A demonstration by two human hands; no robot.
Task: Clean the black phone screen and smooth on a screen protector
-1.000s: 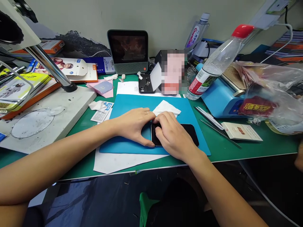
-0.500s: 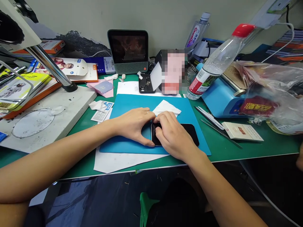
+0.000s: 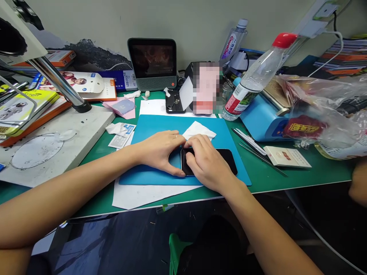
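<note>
Phone lies flat, dark screen up, on the blue mat, toward the mat's near edge. Long axis runs left-right.

Left hand at the phone's left end: thumb by the near corner, fingers bunched by the far one, open gap between. Can't tell if they clamp it. Thin ring on one finger.

Right hand sits over the phone's left half, fingers bent, thumb against the screen. Fingertips meet or nearly meet the left hand's at the far left corner. Can't tell if anything's pinched; knuckles hide it.

White wipe on the mat just beyond the right hand. White paper sticks out under the mat's near side, on the green counter.

Right of the mat: white-handled tool, thin metal tool, small white box. Left: torn packets. Behind: red-capped bottle tilted right in view, smart display near the wall.
</note>
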